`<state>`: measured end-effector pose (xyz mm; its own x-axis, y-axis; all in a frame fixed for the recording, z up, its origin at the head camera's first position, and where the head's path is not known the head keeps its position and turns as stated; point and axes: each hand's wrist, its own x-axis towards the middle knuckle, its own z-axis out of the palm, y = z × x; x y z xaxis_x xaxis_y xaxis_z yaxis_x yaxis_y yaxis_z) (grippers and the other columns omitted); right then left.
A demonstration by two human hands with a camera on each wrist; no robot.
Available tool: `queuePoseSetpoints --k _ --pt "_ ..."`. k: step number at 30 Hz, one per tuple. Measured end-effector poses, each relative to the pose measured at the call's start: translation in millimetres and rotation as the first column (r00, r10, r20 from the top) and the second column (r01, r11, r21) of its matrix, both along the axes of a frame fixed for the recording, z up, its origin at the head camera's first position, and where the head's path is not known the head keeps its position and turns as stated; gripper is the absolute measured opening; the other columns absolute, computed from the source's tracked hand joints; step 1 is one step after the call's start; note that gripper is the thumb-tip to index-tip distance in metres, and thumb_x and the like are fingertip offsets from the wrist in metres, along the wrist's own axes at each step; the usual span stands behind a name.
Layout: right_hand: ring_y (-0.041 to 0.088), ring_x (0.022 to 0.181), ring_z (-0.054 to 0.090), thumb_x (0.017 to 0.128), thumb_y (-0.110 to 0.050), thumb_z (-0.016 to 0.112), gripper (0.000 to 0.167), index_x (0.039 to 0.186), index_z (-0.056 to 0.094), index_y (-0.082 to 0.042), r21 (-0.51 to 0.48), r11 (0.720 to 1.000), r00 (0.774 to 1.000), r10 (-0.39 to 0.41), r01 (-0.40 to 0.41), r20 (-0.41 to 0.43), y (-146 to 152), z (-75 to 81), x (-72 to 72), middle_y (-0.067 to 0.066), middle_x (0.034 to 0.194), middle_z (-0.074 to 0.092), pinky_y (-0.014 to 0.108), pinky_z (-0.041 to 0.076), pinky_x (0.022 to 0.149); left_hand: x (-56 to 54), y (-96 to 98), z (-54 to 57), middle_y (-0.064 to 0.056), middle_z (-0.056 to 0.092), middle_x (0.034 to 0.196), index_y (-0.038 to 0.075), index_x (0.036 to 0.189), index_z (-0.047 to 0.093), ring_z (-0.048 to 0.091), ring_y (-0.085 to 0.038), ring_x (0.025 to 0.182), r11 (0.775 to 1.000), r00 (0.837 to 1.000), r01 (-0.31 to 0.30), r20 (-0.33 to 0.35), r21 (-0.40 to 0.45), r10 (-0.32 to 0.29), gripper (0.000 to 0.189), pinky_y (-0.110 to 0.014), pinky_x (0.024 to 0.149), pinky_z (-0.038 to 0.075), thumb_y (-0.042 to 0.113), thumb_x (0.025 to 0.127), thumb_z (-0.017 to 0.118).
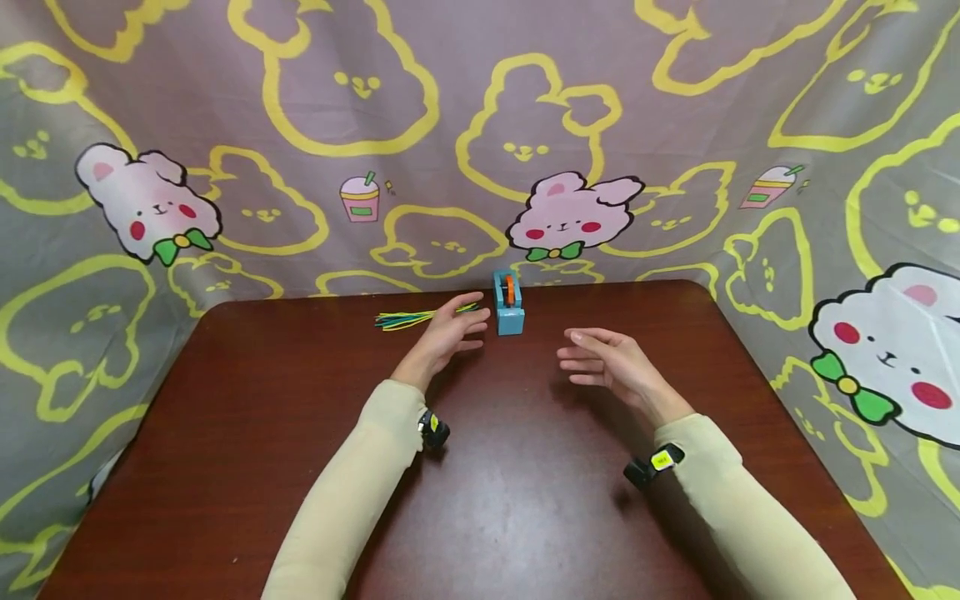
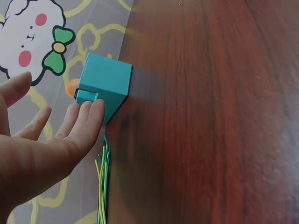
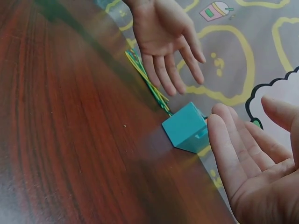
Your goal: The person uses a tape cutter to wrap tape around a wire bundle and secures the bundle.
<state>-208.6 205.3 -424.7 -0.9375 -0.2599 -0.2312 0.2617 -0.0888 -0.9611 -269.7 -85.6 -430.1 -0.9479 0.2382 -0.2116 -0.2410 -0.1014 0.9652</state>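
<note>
A teal tape dispenser (image 1: 511, 322) with an orange wheel stands at the back of the table, between the two hands. Left of it lies a bundle of thin yellow and green strands (image 1: 397, 320), whose kind I cannot tell; the left hand covers part of it in the head view. My left hand (image 1: 452, 331) hovers near the dispenser's left side, fingers loosely extended and holding nothing. To the right and nearer, my right hand (image 1: 607, 362) hangs above the table, also empty, with relaxed fingers. The right wrist view shows the dispenser (image 3: 184, 125) between both hands.
The dark brown wooden table (image 1: 495, 500) has a cloth curtain (image 1: 450, 167) with bunny drawings along its back and sides. Black bands with small yellow-faced devices (image 1: 663, 460) sit on both wrists.
</note>
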Motion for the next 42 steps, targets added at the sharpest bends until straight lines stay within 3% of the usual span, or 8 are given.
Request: queuePoseSetpoints --k 6,16,23,28,36,42 --pt "0.04 0.112 0.064 0.098 -0.031 0.068 0.051 0.138 0.055 -0.002 0.015 1.0 1.0 -0.01 0.009 0.015 -5 -0.4 -9.5 0.013 0.109 0.074 0.048 0.055 0.086 -8.5 12.1 1.0 -0.017 0.057 0.137 0.013 0.149 0.047 0.051 -0.039 0.13 0.999 1.0 0.01 -0.012 -0.049 -0.011 0.053 -0.054 0.1 0.046 0.016 0.099 0.065" --pt "0.041 0.116 0.062 0.098 -0.031 0.068 0.057 0.143 0.051 -0.001 0.019 1.0 0.998 -0.002 0.001 0.062 -18 -1.6 -28.3 0.013 0.111 0.073 0.046 0.055 0.087 -19.5 26.6 -10.9 -0.014 0.061 0.126 0.017 0.148 0.051 0.057 -0.035 0.122 0.989 1.0 -0.025 -0.015 -0.144 0.023 0.051 -0.052 0.096 0.05 0.016 0.099 0.065" --pt "0.036 0.112 0.066 0.1 -0.03 0.066 0.061 0.148 0.044 0.002 0.009 1.0 0.997 -0.001 0.0 0.082 -22 -5.3 -37.0 0.011 0.109 0.073 0.047 0.054 0.089 -25.7 33.9 -17.9 -0.014 0.06 0.126 0.018 0.147 0.051 0.058 -0.033 0.117 0.99 0.999 -0.048 -0.019 -0.136 0.045 0.049 -0.049 0.095 0.051 0.013 0.099 0.062" --pt "0.038 0.115 0.064 0.099 -0.03 0.066 0.062 0.148 0.044 0.001 0.006 1.0 0.996 0.006 -0.006 0.089 -25 -6.4 -41.4 0.012 0.11 0.073 0.046 0.055 0.088 -30.2 37.7 -17.9 -0.015 0.057 0.124 0.017 0.147 0.051 0.057 -0.031 0.111 0.988 0.998 -0.062 -0.032 -0.14 0.058 0.049 -0.049 0.095 0.051 0.008 0.099 0.06" --pt "0.031 0.105 0.07 0.099 -0.03 0.067 0.062 0.148 0.044 0.002 -0.012 1.0 0.996 0.013 -0.012 0.091 -29 -6.5 -45.9 0.012 0.109 0.074 0.048 0.053 0.09 -33.7 40.4 -18.3 -0.018 0.052 0.129 0.017 0.146 0.052 0.057 -0.025 0.106 0.985 0.997 -0.078 -0.024 -0.152 0.075 0.049 -0.049 0.095 0.051 0.003 0.099 0.059" --pt "0.025 0.098 0.072 0.1 -0.029 0.066 0.061 0.148 0.044 0.002 -0.028 1.0 0.995 0.007 -0.004 0.104 -32 -6.3 -51.8 0.011 0.107 0.074 0.049 0.051 0.092 -33.5 43.2 -20.0 -0.013 0.055 0.12 0.017 0.144 0.053 0.055 -0.023 0.1 0.984 0.996 -0.09 -0.028 -0.154 0.086 0.048 -0.05 0.096 0.05 0.004 0.099 0.059"
